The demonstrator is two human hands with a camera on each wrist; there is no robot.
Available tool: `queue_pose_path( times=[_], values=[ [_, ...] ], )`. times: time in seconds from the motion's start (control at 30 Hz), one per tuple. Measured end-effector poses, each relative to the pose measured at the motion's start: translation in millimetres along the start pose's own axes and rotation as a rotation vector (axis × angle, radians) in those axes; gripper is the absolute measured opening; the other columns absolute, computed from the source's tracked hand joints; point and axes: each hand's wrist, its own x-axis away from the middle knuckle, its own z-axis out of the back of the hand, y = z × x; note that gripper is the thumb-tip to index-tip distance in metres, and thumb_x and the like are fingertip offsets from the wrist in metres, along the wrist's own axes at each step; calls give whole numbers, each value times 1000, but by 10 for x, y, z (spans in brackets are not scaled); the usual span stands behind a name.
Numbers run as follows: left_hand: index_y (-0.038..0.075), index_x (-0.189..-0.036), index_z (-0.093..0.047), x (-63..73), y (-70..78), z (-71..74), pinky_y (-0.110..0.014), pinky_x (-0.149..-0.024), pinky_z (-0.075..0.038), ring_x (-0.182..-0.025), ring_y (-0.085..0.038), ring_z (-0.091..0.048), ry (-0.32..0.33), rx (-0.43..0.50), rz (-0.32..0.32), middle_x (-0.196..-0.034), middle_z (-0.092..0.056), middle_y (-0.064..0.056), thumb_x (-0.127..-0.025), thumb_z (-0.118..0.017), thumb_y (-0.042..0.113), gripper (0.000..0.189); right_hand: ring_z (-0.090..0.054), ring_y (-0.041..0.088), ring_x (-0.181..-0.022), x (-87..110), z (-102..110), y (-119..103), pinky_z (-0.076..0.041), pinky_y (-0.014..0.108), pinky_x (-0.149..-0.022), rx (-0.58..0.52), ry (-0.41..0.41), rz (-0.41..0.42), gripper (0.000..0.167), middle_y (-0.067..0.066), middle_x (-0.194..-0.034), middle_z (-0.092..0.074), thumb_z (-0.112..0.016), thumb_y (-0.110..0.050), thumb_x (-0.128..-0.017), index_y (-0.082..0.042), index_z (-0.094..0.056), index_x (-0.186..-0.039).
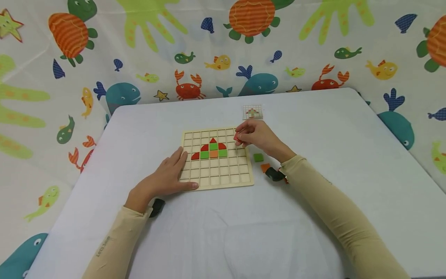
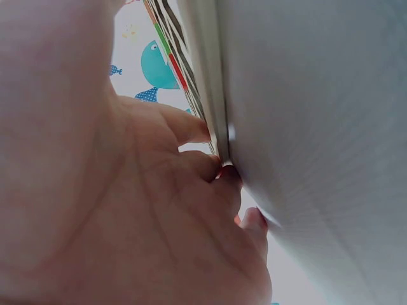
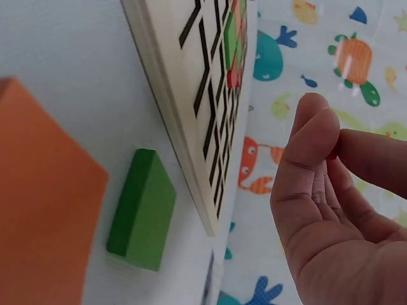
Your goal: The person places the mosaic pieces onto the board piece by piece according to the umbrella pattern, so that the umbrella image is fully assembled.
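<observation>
A wooden grid board point(image 1: 224, 180) lies on the table with red, green and orange tiles set in its squares. Topmost is a red triangle point(image 1: 213, 140); an orange square point(image 1: 213, 154) sits between green ones in the lowest row, with a red curved tile point(image 1: 196, 156) at its left end. My left hand point(image 1: 163, 175) rests at the board's lower left corner, fingers along the left side and thumb on the near edge. Between thumb and fingertips, my right hand point(image 1: 261, 136) pinches a small red tile point(image 1: 237, 136) over the board's upper right; the fingers mostly hide its shape.
Beyond the board lies a small card point(image 1: 252, 111) printed with a similar grid pattern. To the right of the board are a loose green tile point(image 1: 258, 157) and an orange tile point(image 1: 265, 167). More pieces are partly covered by the right wrist's black camera point(image 1: 275, 174).
</observation>
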Motion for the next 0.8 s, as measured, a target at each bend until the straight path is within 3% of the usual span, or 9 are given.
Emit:
queue_pose_path(
  times=[0.33,0.63,0.8],
  values=[
    [-5,-169,-10,-6,-4,20,-60,-129,-8,-163,-43,-4,-1,-1,-4,-177,1,-24,-90,-78,64,125,-71,26,-87,-26,-69,63,-61,28,-79,118,-66,-36,22,18,-108,-71,-66,0,-104,8,-71,-124],
    [-5,-169,-9,-12,-8,6,-61,-129,-7,-163,-42,-4,-2,-4,-8,-177,2,-24,-90,-78,64,126,-68,23,-84,-33,-121,111,-58,31,-81,224,-105,-41,23,15,-110,-73,-65,1,-102,4,-75,-123],
    [-6,-169,-9,-7,-14,1,-61,-129,-7,-163,-43,-4,-2,1,-11,-177,2,-25,-90,-78,63,125,-69,22,-81,-22,-140,129,-58,31,-78,244,-148,-34,25,14,-103,-75,-64,2,-101,6,-73,-124]
  ],
)
